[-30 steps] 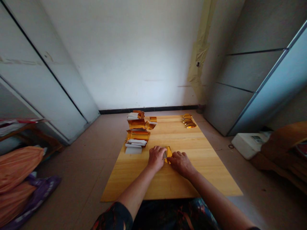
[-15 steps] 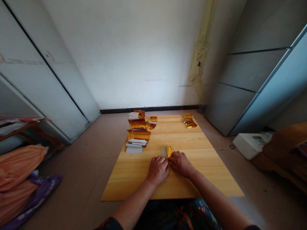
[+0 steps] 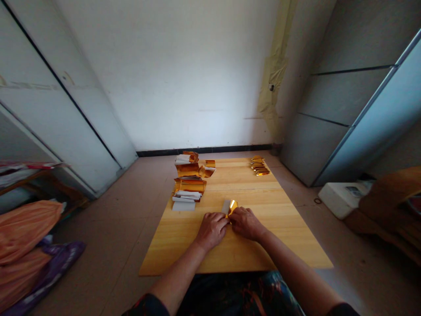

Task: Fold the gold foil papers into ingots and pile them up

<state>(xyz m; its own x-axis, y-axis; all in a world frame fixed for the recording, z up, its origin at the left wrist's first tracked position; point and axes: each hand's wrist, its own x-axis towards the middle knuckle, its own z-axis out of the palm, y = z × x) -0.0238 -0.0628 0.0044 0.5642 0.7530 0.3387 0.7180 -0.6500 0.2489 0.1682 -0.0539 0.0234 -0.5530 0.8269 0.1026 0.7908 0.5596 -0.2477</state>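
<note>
Both my hands meet over a small sheet of gold foil paper (image 3: 233,205) on the wooden board, its pale back showing on the left side. My left hand (image 3: 212,229) has its fingers closed on the near left edge of the sheet. From the right, my right hand (image 3: 245,223) pinches the gold side, which is bent up into a curve. My fingers hide the sheet's lower part. Stacks of gold foil paper (image 3: 190,187) lie at the board's left, some with white backs up. Several folded gold pieces (image 3: 259,166) sit in a row at the far right corner.
The wooden board (image 3: 263,250) spans the space before my lap. Beyond it is a white wall (image 3: 184,87). A grey cabinet (image 3: 322,131) and a white box (image 3: 342,198) stand right; orange and purple bags (image 3: 29,237) lie at left.
The gold side of the sheet has curved and catches more light. My left hand has shifted slightly left; my right hand stays nearly in place.
</note>
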